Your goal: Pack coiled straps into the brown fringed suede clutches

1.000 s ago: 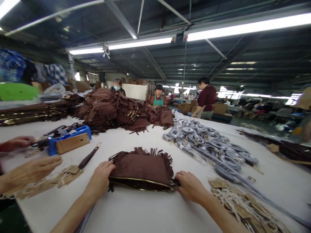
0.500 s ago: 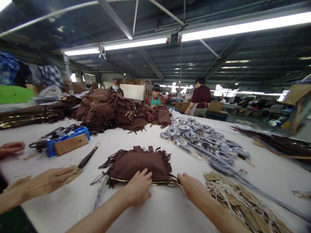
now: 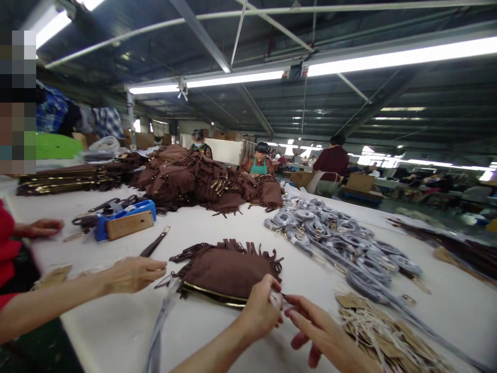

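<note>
A dark brown fringed bag (image 3: 229, 269) lies flat on the white table, its gold zipper edge towards me and its fringe pointing away. At the bag's right front corner my left hand (image 3: 261, 305) is closed, with a small pale bit showing between its fingers. Just right of it, my right hand (image 3: 316, 329) has its fingers apart, close to a thin dark strip by the left fingertips. A clear plastic-wrapped grey strap (image 3: 161, 321) runs from the bag's left end towards me.
A co-worker's hand (image 3: 134, 274) is left of the bag, near a dark strap with a metal clip (image 3: 155, 242). A phone (image 3: 131, 225) leans on a blue holder. Brown bags (image 3: 186, 176) are heaped behind. Coiled grey straps (image 3: 330, 223) and tan tags with white strings (image 3: 376, 326) lie right.
My left hand has moved right, from the middle of the bag to its right corner. My right hand has come off that corner and spread its fingers. The co-worker's hand has moved nearer the bag.
</note>
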`<action>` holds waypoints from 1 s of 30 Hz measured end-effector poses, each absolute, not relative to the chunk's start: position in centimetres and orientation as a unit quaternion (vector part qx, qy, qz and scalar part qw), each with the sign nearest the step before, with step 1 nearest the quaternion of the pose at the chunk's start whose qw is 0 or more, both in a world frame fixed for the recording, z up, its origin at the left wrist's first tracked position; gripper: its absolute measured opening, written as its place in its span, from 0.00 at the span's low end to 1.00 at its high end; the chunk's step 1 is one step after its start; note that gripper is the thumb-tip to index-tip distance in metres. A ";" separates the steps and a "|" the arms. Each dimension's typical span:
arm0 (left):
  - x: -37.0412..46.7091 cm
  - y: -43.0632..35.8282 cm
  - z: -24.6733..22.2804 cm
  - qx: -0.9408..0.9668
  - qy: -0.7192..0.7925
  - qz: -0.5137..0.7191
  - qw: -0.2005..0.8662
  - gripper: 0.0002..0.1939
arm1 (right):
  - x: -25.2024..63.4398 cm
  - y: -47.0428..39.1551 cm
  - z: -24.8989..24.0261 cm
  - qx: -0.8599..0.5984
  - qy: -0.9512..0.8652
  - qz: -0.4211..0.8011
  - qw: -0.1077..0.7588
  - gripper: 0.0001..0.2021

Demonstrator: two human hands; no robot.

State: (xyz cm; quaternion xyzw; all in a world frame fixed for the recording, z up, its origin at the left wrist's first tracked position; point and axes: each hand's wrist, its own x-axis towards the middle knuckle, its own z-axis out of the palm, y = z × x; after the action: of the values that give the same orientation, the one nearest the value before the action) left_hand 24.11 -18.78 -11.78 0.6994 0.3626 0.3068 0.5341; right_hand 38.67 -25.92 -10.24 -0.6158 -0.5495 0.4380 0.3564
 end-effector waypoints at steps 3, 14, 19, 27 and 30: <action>23.8 -18.4 -11.6 0.670 0.334 0.328 0.576 0.08 | 37.5 -25.5 -11.8 -0.601 -0.577 0.442 0.332 0.19; 21.8 -17.5 -10.2 0.658 0.270 0.245 0.659 0.14 | 37.3 -24.7 -12.6 -0.624 -0.601 0.395 0.304 0.22; 21.3 -17.3 -10.6 0.618 0.259 0.212 0.711 0.13 | 36.0 -25.6 -10.8 -0.653 -0.639 0.307 0.268 0.15; 22.6 -18.6 -10.0 0.741 0.350 0.166 0.549 0.10 | 37.4 -25.7 -13.8 -0.698 -0.688 0.093 0.175 0.23; 22.3 -19.2 -8.5 0.850 0.389 0.116 0.336 0.09 | 38.3 -25.1 -13.8 -0.691 -0.704 0.079 0.145 0.23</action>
State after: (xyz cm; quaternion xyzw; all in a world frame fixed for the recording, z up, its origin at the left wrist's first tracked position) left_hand 22.30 -19.19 -8.46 0.8500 0.3889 0.1156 0.3359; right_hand 38.35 -25.09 -13.78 -0.6909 -0.7038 0.0793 0.1453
